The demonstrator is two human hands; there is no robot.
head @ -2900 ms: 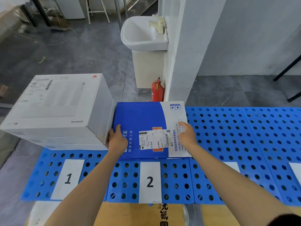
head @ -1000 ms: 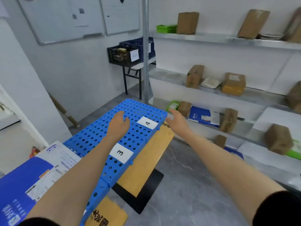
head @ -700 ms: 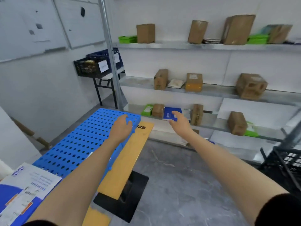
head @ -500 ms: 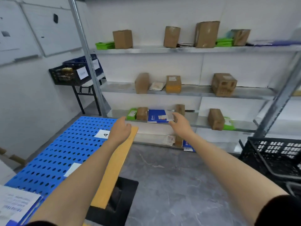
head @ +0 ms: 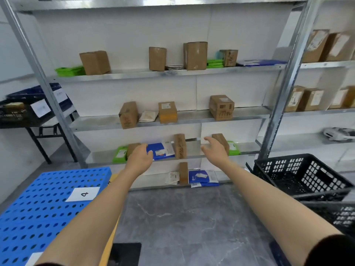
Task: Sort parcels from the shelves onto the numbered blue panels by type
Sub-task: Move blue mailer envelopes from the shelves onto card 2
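I face a metal shelf rack (head: 172, 73) holding brown cardboard boxes, green flat packets and blue flat parcels. My left hand (head: 140, 160) is stretched out, fingers apart, in front of a blue flat parcel (head: 161, 150) and a small brown box (head: 132, 148) on the third shelf. My right hand (head: 215, 150) is open and empty, in front of a tilted brown box (head: 222, 141). An upright brown box (head: 180, 145) stands between the hands. The blue panel marked 4 (head: 48, 198) lies at the lower left.
A black plastic crate (head: 299, 173) stands at the right, close to my right forearm. Another blue parcel (head: 203, 177) and a thin brown box (head: 183, 172) sit on the lowest shelf. A table with dark baskets (head: 23, 110) is at the far left. Grey floor lies ahead.
I have turned from the panels, where a blue parcel was laid on panel 2, to face the shelves. Both empty hands have come closer to the third shelf and spread apart.
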